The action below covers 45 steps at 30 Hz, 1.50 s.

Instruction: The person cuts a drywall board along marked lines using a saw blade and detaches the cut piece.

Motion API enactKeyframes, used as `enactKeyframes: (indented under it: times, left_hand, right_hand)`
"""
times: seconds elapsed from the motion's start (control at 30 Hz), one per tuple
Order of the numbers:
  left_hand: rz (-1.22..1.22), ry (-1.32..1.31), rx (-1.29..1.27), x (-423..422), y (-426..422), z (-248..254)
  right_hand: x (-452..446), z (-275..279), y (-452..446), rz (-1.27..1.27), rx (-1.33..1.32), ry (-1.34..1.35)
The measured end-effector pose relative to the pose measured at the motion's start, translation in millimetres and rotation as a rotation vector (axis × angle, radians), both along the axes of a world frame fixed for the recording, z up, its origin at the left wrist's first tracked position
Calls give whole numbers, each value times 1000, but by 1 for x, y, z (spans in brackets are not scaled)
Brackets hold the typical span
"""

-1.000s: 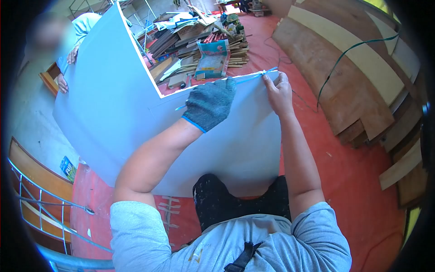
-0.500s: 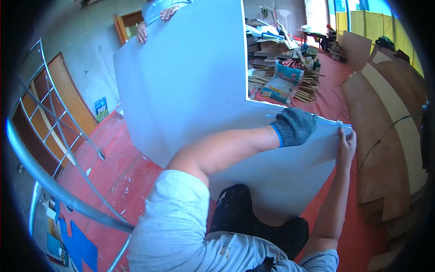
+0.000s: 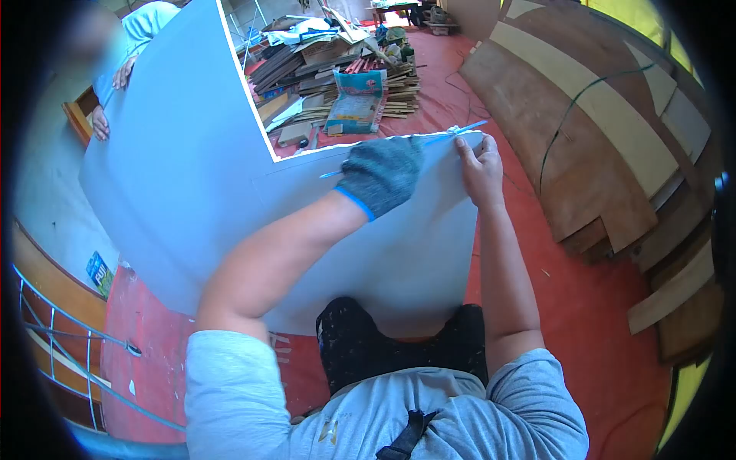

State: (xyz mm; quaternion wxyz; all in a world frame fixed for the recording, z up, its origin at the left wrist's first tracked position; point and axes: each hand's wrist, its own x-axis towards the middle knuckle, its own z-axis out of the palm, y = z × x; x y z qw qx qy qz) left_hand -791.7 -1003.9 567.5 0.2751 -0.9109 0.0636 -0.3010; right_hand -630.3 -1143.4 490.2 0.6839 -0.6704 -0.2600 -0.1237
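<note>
The gloved left hand (image 3: 381,176) is closed around a slim blue strip (image 3: 438,138), its kind unclear; the bare right hand (image 3: 484,170) pinches the corner of the pale board (image 3: 184,169) before the wearer. This seems edge work, calling for a steady corner. Beyond, a co-worker's hand (image 3: 100,123) touches the board. Since half a second ago, the view has swung right.

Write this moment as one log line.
left hand: gloved, holding slim blue item at upper edge of panel | right hand: bare, at panel corner | co-worker's hands: on panel's left edge
</note>
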Motion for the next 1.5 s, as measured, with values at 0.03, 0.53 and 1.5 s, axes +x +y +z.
enactKeyframes:
  times: [0.03,0.53,1.5]
  left_hand:
    - [-40,-15,-49,-2,2,0]
    - [-146,-42,-219,-33,26,4]
    - [-113,-38,-6,-36,36,-1]
  right_hand:
    - [0,1,-2,18,-8,13]
    - [-6,9,-7,-48,-50,26]
    - [-7,5,-10,16,-37,39]
